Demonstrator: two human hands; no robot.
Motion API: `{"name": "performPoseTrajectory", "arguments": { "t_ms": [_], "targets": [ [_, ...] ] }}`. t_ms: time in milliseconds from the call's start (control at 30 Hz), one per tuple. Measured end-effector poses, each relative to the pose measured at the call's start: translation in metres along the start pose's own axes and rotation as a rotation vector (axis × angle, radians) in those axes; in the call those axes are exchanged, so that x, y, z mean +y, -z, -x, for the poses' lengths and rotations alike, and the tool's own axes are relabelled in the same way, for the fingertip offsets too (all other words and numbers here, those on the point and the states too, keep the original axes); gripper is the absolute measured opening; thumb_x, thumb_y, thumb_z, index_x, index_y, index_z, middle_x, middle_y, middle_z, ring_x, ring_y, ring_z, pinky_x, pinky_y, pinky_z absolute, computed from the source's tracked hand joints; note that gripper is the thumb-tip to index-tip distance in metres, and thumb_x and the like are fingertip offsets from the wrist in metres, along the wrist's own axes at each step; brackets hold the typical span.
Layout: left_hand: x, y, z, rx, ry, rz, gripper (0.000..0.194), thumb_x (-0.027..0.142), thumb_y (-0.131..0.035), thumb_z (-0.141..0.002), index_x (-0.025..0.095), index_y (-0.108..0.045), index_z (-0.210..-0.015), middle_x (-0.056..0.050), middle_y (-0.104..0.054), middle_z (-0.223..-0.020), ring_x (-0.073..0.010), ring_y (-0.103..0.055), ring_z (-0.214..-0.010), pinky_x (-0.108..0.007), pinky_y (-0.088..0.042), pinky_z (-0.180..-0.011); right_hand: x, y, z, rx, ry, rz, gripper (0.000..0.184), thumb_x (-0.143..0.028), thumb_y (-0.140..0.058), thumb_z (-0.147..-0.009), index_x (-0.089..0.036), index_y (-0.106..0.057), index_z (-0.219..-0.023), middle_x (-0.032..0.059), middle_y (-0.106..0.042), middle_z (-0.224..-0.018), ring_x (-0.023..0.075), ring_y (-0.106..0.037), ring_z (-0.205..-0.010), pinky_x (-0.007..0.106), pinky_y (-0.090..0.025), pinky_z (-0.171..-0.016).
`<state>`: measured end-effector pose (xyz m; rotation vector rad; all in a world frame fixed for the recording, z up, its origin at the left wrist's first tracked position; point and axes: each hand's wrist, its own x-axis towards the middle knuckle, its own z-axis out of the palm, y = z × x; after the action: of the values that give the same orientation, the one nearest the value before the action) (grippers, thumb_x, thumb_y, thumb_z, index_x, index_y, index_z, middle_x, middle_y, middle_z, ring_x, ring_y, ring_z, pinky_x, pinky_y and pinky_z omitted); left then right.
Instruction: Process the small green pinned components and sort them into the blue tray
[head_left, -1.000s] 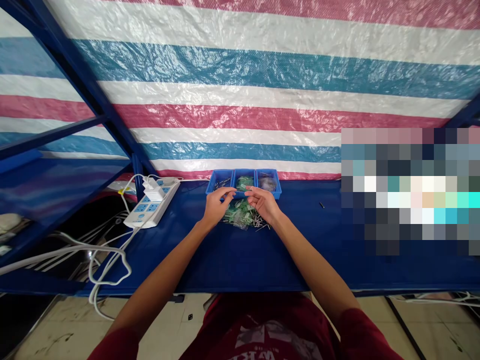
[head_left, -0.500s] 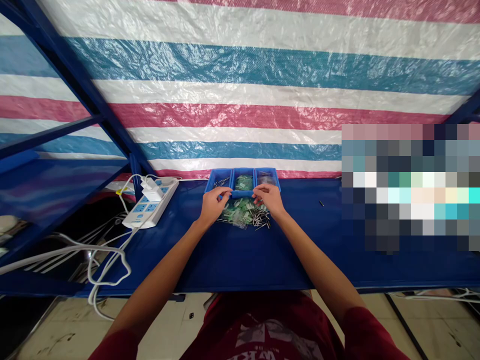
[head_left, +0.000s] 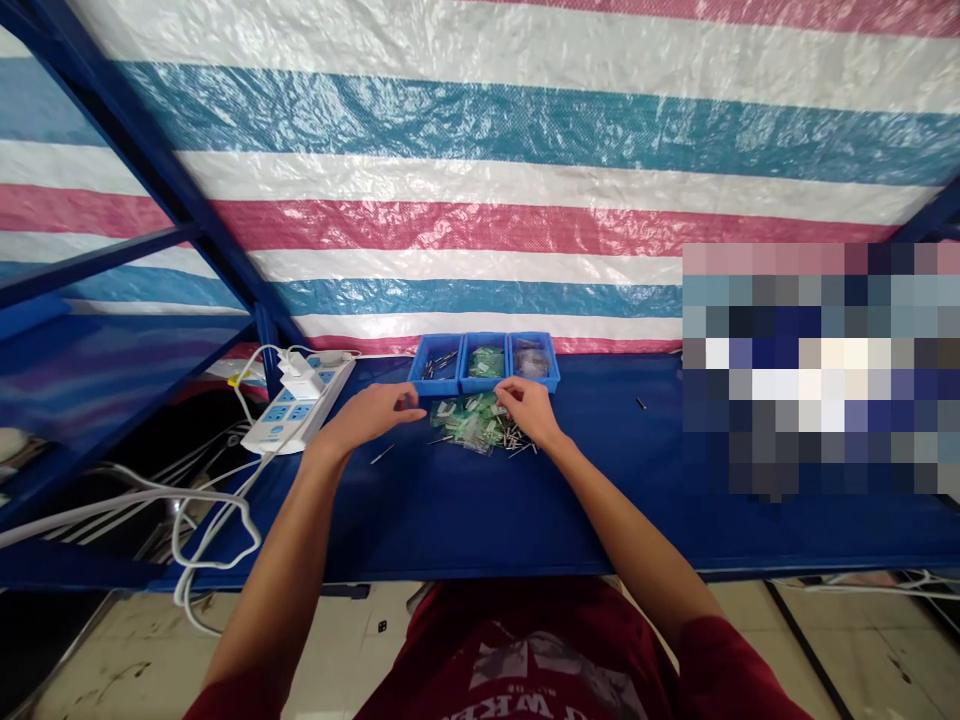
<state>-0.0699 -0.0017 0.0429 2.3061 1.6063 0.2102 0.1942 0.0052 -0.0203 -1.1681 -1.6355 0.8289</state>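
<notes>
On your table (head_left: 480, 520), blue trays (head_left: 436, 388) stand behind the pile (head_left: 474, 428) of packets and pins. Your left hand (head_left: 375, 410), left of it, has fingers apart; your right hand (head_left: 529, 408) bunches its fingers at the pile's back, hold unclear. A low sweep could flick the stray pin (head_left: 382, 454) left of it.

Along the back of the worktop (head_left: 480, 530), before a sheet (head_left: 480, 225), stood a left bin (head_left: 435, 390) with rods (head_left: 441, 364) in it, a middle bin (head_left: 481, 385) with packets (head_left: 485, 362) and a right bin (head_left: 556, 378) with bags (head_left: 531, 362). In front lay a pile (head_left: 471, 427), pins (head_left: 512, 437) at its right. The left hand (head_left: 379, 412) was left of it, the right hand (head_left: 529, 408) at its right rear. A loose pin (head_left: 382, 454) lay left, a power strip (head_left: 292, 428) farther left, a small piece (head_left: 641, 404) well right.
</notes>
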Motion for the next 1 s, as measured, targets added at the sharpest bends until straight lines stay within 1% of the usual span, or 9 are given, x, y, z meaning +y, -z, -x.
{"name": "performPoseTrajectory", "arguments": {
  "t_ms": [100, 200, 300, 433, 500, 633, 700, 800, 1000],
  "targets": [
    [-0.014, -0.004, 0.023, -0.07, 0.164, -0.175, 0.033, 0.049, -0.061, -0.075, 0.02, -0.06, -0.092, -0.004, -0.066, -0.078, -0.0234, -0.062, -0.074, -0.027, -0.037, -0.061, 0.001, -0.001, 0.0, -0.013, 0.0, -0.002, 0.017, -0.03, -0.053, -0.081, -0.019, -0.063, -0.072, -0.0001, -0.064, -0.062, 0.0146, -0.058, -0.056, 0.026, -0.045, -0.06],
    [-0.03, -0.018, 0.036, -0.138, 0.18, -0.221, 0.02, 0.031, -0.065, -0.071, 0.022, -0.059, -0.088, -0.003, -0.066, -0.079, -0.0242, -0.062, -0.081, -0.026, -0.036, -0.061, 0.002, -0.002, 0.0, -0.032, 0.013, -0.008, 0.018, -0.03, -0.052, -0.081, -0.019, -0.063, -0.072, 0.0, -0.064, -0.062, 0.0148, -0.058, -0.056, 0.026, -0.045, -0.06],
    [-0.038, -0.026, 0.038, -0.159, 0.174, -0.198, 0.004, 0.023, -0.058, -0.075, 0.021, -0.057, -0.077, -0.002, -0.065, -0.071, -0.021, -0.062, -0.071, -0.027, -0.035, -0.06, 0.003, -0.002, 0.0, -0.04, 0.021, -0.006, 0.018, -0.03, -0.051, -0.082, -0.019, -0.063, -0.072, 0.0001, -0.064, -0.062, 0.0149, -0.058, -0.056, 0.026, -0.045, -0.059],
    [-0.03, -0.026, 0.029, -0.171, 0.118, -0.182, 0.007, 0.017, -0.053, -0.077, 0.019, -0.057, -0.072, -0.003, -0.065, -0.072, -0.0191, -0.062, -0.071, -0.026, -0.034, -0.062, 0.004, -0.002, 0.0, -0.049, 0.016, 0.001, 0.019, -0.03, -0.051, -0.082, -0.019, -0.063, -0.072, 0.0002, -0.064, -0.063, 0.015, -0.058, -0.056, 0.026, -0.045, -0.06],
    [-0.022, -0.027, 0.024, -0.173, 0.138, -0.196, 0.01, 0.017, -0.052, -0.079, 0.019, -0.058, -0.071, -0.004, -0.066, -0.074, -0.019, -0.062, -0.073, -0.025, -0.034, -0.061, 0.004, -0.003, 0.0, -0.052, 0.008, 0.006, 0.019, -0.03, -0.051, -0.082, -0.019, -0.063, -0.072, 0.0003, -0.064, -0.062, 0.0151, -0.059, -0.057, 0.026, -0.046, -0.061],
    [-0.009, -0.035, 0.018, -0.105, 0.209, -0.257, 0.013, 0.022, -0.051, -0.084, 0.019, -0.059, -0.074, -0.005, -0.067, -0.078, -0.0208, -0.063, -0.077, -0.026, -0.035, -0.061, 0.005, -0.003, 0.0, -0.056, 0.0, 0.02, 0.02, -0.031, -0.051, -0.083, -0.019, -0.064, -0.073, 0.0004, -0.065, -0.063, 0.0151, -0.059, -0.058, 0.026, -0.046, -0.061],
    [-0.008, -0.038, 0.021, -0.004, 0.26, -0.303, 0.015, 0.031, -0.05, -0.088, 0.019, -0.06, -0.086, -0.007, -0.068, -0.088, -0.0232, -0.064, -0.083, -0.027, -0.038, -0.063, 0.005, -0.002, 0.001, -0.056, -0.004, 0.028, 0.02, -0.031, -0.05, -0.083, -0.019, -0.064, -0.073, 0.0005, -0.065, -0.064, 0.015, -0.059, -0.058, 0.026, -0.046, -0.06],
    [-0.013, -0.04, 0.027, 0.154, 0.331, -0.381, 0.029, 0.039, -0.048, -0.09, 0.017, -0.057, -0.107, -0.013, -0.064, -0.103, -0.0272, -0.064, -0.089, -0.03, -0.043, -0.067, 0.005, -0.003, 0.002, -0.064, 0.001, 0.047, 0.021, -0.03, -0.049, -0.083, -0.019, -0.064, -0.073, 0.0004, -0.065, -0.064, 0.0146, -0.059, -0.058, 0.026, -0.045, -0.06],
    [-0.026, -0.046, 0.015, 0.082, 0.168, -0.198, 0.02, 0.019, -0.051, -0.082, 0.017, -0.064, -0.096, -0.011, -0.068, -0.091, -0.0257, -0.065, -0.086, -0.031, -0.046, -0.073, 0.006, -0.006, 0.002, -0.098, 0.002, 0.065, 0.02, -0.029, -0.049, -0.083, -0.019, -0.063, -0.072, -0.0003, -0.065, -0.064, 0.0139, -0.059, -0.059, 0.024, -0.044, -0.06]
  ]
}}
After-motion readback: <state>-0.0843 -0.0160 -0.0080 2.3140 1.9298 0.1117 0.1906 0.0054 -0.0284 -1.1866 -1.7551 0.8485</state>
